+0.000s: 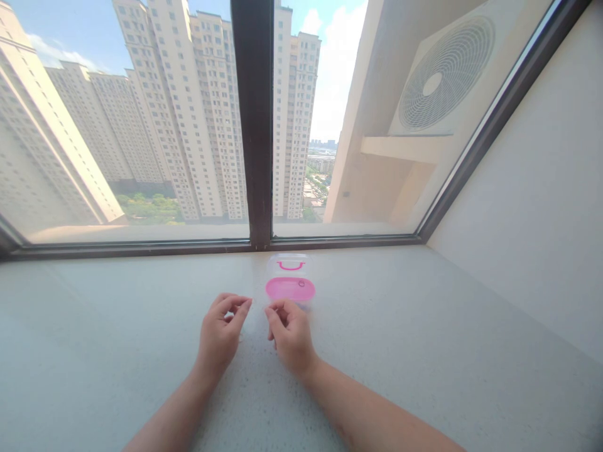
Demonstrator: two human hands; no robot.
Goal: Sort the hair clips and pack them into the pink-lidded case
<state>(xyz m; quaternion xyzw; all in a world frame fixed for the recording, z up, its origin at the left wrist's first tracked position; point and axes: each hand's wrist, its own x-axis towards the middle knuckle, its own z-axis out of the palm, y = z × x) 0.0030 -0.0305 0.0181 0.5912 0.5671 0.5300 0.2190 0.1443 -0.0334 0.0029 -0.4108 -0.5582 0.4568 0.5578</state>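
My left hand (220, 333) is raised over the pale sill, its thumb and index finger pinched together; anything between the tips is too small to make out. Just to its right, my right hand (292, 336) is also closed in a pinch, and what it holds, if anything, cannot be made out. A narrow gap separates the two hands. Behind my right hand stands a clear plastic box with a pink oval tray (287, 289) and a pink handle (291, 266). A small dark ring (301, 284) shows on the tray. My right hand hides the box's front part.
The speckled pale sill (400, 326) spreads under both hands. A dark window frame (257, 125) with a central post rises behind the box. At the right is a white wall (527, 188). Tall buildings and an air-conditioning unit (447, 75) are outside the glass.
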